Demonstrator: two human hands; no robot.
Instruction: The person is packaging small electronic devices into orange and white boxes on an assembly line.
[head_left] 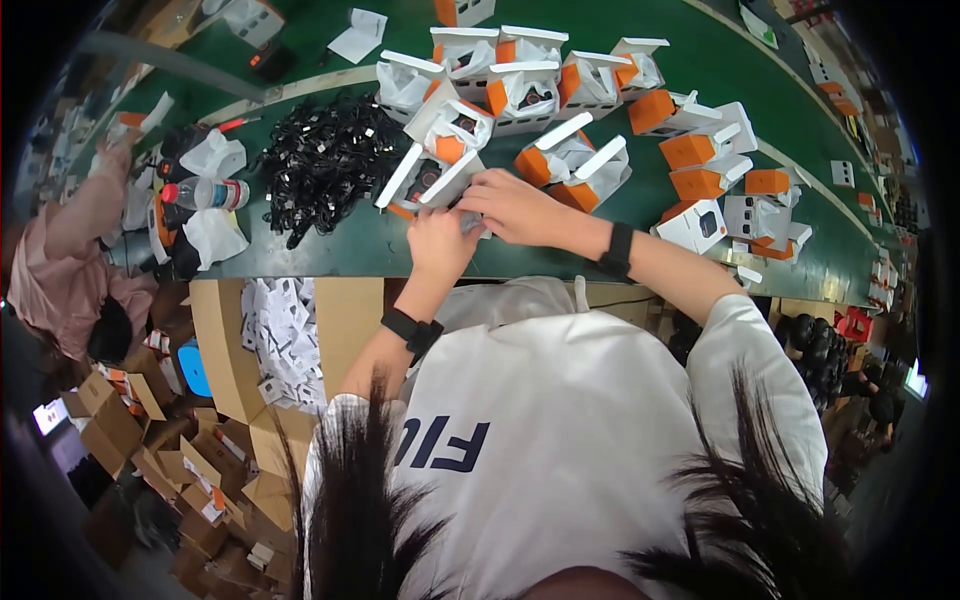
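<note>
Left hand (442, 242) and right hand (512, 207): fingers bent, nearly together at near side of open orange-and-white box (449, 186). Grip hidden, can't tell if they're pinching anything. Box sits near front edge of green desk (600, 245), dark device (427, 177) inside. Black cable pile (325, 155) to its left, more open boxes (498, 97) behind and right.

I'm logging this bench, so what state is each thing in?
Box at the hands: lid raised
Left hand: fingers bent, at the box
Right hand: fingers bent, beside the left
Cables: heaped, tangled
Bottle: capped
Cardboard carton: open, holding white papers
Boxes farther back: several open
</note>
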